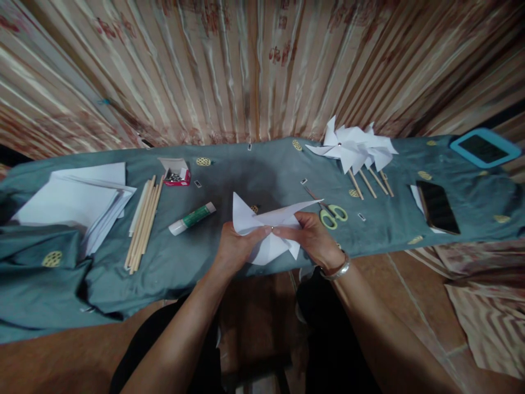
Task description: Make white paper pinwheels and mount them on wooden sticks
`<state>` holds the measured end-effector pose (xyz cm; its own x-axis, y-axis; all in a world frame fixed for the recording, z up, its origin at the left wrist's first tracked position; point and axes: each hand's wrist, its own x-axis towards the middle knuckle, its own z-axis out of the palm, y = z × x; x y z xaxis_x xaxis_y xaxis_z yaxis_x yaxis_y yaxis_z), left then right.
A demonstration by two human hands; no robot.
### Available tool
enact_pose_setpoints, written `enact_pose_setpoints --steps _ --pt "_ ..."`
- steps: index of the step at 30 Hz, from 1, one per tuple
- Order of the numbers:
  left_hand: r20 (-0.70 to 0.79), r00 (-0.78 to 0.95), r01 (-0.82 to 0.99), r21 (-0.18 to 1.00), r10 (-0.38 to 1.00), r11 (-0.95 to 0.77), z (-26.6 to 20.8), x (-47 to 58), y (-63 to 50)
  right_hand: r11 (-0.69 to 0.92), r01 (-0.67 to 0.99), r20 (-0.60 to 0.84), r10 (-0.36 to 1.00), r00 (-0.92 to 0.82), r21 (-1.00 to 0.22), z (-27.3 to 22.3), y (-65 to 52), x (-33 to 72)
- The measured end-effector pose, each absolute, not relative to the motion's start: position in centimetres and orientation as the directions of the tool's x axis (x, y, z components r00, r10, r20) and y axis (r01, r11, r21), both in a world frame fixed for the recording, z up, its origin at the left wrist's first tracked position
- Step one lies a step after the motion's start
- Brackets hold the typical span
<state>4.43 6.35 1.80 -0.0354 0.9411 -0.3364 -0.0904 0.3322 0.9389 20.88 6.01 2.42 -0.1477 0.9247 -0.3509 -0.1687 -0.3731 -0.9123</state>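
Note:
A white paper pinwheel (pixel 266 249) is between my two hands, over the near edge of the cloth-covered table. My left hand (pixel 238 241) grips its left side, the thumb reaching to the middle. From the right, my right hand (pixel 315 235) holds it too, its thumb meeting the other at a small metal pin (pixel 272 228) in the centre. The fingers behind the paper are hidden. Scissors (pixel 332 214) with green handles lie just beyond my right hand. To the left of my left hand rests a green and white glue stick (pixel 192 218).
Finished-looking pinwheels on sticks (pixel 356 148) lie at the back right. Further right are a phone (pixel 438 207) and a blue-framed tablet (pixel 461 143). On the left are wooden sticks (pixel 141 230), a small box of pins (pixel 176 172) and white paper sheets (pixel 77 191). A curtain (pixel 246 65) hangs behind.

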Motion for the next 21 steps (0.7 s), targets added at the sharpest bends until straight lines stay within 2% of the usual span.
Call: enact_pose_setpoints --steps 4,10,16,21 --pt "-0.338 -0.036 -0.110 0.937 0.940 0.332 1.70 4.42 6.44 -0.374 -0.169 -0.348 0.923 -0.165 -0.912 2.65 6.16 20.86" --pt "-0.303 0.024 -0.179 0.936 0.953 0.302 1.64 4.36 6.45 -0.327 -0.056 -0.313 0.933 -0.180 -0.943 2.58 6.21 21.29" --pt "-0.308 0.055 -0.138 0.940 0.950 0.312 1.84 4.14 6.22 -0.323 0.000 -0.318 0.931 -0.179 -0.947 2.79 6.15 21.25" --pt "-0.303 0.066 -0.127 0.942 0.951 0.309 1.82 4.04 6.12 -0.364 -0.020 -0.354 0.917 -0.186 -0.931 2.99 6.14 20.90"
